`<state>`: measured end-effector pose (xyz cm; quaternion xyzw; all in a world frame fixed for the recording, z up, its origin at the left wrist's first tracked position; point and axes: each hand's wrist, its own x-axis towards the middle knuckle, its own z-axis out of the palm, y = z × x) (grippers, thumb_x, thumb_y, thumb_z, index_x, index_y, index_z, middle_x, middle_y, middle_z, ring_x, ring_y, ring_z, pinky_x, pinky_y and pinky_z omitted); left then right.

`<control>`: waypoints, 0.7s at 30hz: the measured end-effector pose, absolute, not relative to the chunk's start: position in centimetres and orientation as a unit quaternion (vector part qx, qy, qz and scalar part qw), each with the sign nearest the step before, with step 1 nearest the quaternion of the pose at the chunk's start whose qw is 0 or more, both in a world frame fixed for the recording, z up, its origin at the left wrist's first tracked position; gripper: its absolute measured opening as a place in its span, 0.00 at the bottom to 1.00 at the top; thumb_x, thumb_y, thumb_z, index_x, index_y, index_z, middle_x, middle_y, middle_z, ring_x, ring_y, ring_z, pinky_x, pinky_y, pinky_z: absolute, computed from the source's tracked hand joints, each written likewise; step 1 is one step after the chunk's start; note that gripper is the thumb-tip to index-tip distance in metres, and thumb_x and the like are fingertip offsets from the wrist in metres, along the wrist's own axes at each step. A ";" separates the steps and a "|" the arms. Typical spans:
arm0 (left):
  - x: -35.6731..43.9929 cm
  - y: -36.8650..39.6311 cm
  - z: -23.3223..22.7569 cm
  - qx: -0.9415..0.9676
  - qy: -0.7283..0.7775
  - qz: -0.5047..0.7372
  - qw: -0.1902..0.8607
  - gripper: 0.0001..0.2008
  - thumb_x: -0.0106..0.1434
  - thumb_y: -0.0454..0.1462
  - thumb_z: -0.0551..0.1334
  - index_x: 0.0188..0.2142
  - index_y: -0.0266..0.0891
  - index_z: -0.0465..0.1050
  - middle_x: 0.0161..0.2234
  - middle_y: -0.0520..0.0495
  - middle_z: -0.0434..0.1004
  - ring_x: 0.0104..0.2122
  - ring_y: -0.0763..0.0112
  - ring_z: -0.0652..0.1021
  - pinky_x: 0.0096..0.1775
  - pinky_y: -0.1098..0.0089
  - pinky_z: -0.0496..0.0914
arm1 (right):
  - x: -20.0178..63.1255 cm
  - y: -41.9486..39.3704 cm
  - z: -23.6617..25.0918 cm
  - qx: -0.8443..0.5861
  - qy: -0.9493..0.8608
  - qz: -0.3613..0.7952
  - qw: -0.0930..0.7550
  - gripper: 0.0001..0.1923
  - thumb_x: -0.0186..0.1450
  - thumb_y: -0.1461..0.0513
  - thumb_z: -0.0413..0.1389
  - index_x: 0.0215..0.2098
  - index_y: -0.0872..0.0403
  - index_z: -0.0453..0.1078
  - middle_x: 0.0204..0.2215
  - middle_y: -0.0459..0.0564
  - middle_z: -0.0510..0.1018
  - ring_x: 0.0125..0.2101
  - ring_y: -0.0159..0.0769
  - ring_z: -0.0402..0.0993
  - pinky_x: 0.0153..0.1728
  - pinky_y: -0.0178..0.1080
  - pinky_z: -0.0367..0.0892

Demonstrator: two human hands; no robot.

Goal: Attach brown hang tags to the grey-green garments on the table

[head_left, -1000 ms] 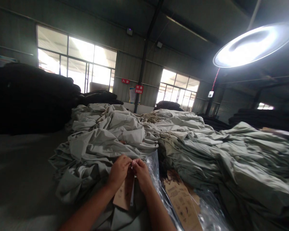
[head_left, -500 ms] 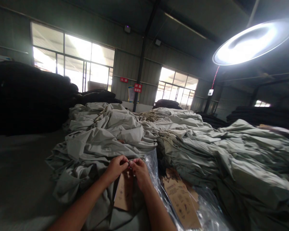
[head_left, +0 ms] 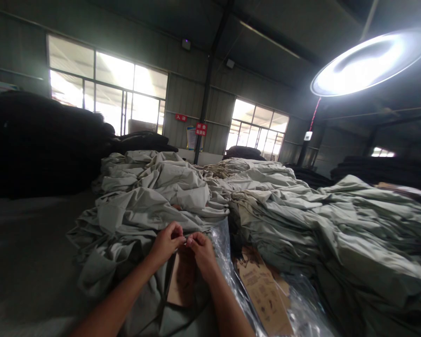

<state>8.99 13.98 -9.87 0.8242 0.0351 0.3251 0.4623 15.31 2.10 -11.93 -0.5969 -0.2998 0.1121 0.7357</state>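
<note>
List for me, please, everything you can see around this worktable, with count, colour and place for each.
Grey-green garments: too many to count, heaped and stacked across the table, centre to right.
Cardboard tag: one, brown, hanging under both hands' fingertips.
Printed cardboard tags: a stack, brown, in clear plastic right of the hands.
Dark fabric piles: several, black, far left and far right.
Table surface: one, grey, bare at left.
Windows: two banks, bright, back wall.
Wall signs: two, red, between the windows.
Lamp: one, round, white, upper right.
Left hand: pinching at the tag's top.
Right hand: pinching beside it, fingertips meeting.
</note>
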 end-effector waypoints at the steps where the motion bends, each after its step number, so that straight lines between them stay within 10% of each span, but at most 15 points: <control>1: 8.9 13.8 -9.7 0.831 0.044 0.337 0.440 0.02 0.48 0.35 0.57 0.23 0.40 0.64 0.22 0.55 0.66 0.25 0.72 0.69 0.30 0.72 0.64 | 15.3 2.1 -11.9 -0.597 -0.299 0.113 0.735 0.08 0.49 0.57 0.57 0.20 0.52 0.65 0.17 0.40 0.68 0.21 0.30 0.63 0.26 0.34 0.59; 21: 8.0 12.5 -7.1 0.906 0.157 0.276 0.280 0.06 0.50 0.30 0.57 0.19 0.39 0.63 0.19 0.56 0.66 0.24 0.75 0.68 0.28 0.76 0.59 | 15.9 2.9 -12.9 -0.625 -0.285 0.074 0.723 0.08 0.50 0.57 0.57 0.21 0.53 0.65 0.17 0.41 0.69 0.20 0.30 0.63 0.24 0.33 0.59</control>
